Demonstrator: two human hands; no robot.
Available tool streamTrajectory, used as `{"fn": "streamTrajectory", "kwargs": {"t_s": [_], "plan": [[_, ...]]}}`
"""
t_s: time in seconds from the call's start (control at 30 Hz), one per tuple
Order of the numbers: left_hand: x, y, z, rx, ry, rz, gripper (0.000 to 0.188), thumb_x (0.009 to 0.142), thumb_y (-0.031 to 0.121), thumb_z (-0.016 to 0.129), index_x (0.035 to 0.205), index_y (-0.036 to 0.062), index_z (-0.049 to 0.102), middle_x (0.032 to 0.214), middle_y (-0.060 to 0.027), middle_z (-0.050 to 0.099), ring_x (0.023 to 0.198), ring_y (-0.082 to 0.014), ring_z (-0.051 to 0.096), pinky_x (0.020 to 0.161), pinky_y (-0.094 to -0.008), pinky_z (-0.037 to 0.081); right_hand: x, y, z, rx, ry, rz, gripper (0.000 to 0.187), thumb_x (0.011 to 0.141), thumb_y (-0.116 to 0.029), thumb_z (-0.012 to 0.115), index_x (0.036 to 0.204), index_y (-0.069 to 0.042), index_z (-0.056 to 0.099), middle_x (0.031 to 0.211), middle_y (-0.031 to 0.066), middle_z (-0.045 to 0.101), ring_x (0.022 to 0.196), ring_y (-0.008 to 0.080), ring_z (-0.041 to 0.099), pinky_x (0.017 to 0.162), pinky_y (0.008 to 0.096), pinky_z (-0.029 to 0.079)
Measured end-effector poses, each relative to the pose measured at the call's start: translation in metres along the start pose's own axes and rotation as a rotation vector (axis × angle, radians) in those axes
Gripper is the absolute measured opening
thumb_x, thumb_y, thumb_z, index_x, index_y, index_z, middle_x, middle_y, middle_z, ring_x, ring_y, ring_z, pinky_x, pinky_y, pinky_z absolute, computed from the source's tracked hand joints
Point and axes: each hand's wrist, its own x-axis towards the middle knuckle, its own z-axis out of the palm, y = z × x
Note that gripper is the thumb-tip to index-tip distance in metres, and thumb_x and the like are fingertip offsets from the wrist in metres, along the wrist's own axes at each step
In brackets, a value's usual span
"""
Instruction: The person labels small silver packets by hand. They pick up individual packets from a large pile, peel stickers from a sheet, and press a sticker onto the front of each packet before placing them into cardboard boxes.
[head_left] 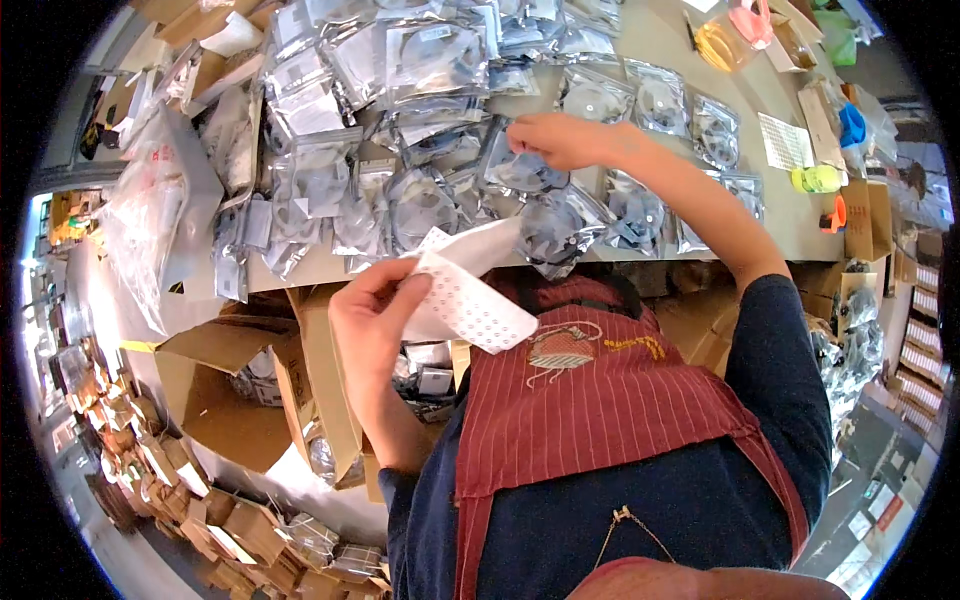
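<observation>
My left hand (372, 312) is closed on a folded white sticker sheet (476, 306) with rows of small round marks, pinched between thumb and fingers in front of the table edge. Farther out, my right hand (568, 140) reaches over the table with its fingers bent together. Its fingertips are at a clear zip bag (522, 176) that has a coiled dark cable-like item inside. Whatever those fingers pinch is too small to make out. Similar bags lie close by, one with a coil (420, 208) to the left and another (635, 212) to the right.
Heaped silvery bags (435, 60) cover the table's far left. A jug of amber liquid (728, 42), a label sheet (786, 142) and a yellow-green bottle (818, 179) stand or lie at right. A large plastic sack (160, 205) hangs at left above an open carton (225, 400).
</observation>
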Motion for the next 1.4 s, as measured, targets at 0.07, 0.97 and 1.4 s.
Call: {"fn": "streamTrajectory", "kwargs": {"t_s": [0.07, 0.97, 1.4], "plan": [[0.001, -0.006, 0.005, 0.081, -0.033, 0.022, 0.019, 0.083, 0.002, 0.073, 0.101, -0.0040, 0.072, 0.085, -0.0020, 0.070, 0.075, -0.0067, 0.061, 0.070, -0.0212, 0.048, 0.012, -0.005, 0.003, -0.064, -0.095, 0.037, 0.037, 0.072, 0.008, 0.058, 0.107, -0.003, 0.049, 0.104, 0.0182, 0.057, 0.096, 0.0391, 0.061, 0.077, 0.0447, 0.051], [-0.006, -0.001, 0.042, 0.305, -0.035, 0.269, 0.018, 0.077, -0.002, 0.073, 0.094, -0.0049, 0.069, 0.089, -0.0081, 0.071, 0.082, -0.0114, 0.064, 0.075, -0.0262, 0.051, -0.014, -0.157, -0.016, -0.111, 0.504, -0.542, 0.021, 0.077, -0.009, 0.062, 0.097, -0.002, 0.061, 0.099, 0.0093, 0.060, 0.094, 0.0283, 0.060, 0.085, 0.0375, 0.050], [-0.006, -0.006, 0.038, 0.220, -0.080, 0.136, 0.019, 0.077, 0.001, 0.071, 0.095, -0.0047, 0.071, 0.093, -0.0118, 0.073, 0.085, -0.0136, 0.068, 0.080, -0.0279, 0.053, -0.010, -0.158, -0.011, -0.411, 0.594, -0.708, 0.020, 0.072, -0.013, 0.063, 0.090, -0.005, 0.059, 0.090, 0.0056, 0.056, 0.088, 0.0214, 0.058, 0.082, 0.0341, 0.048]]}}
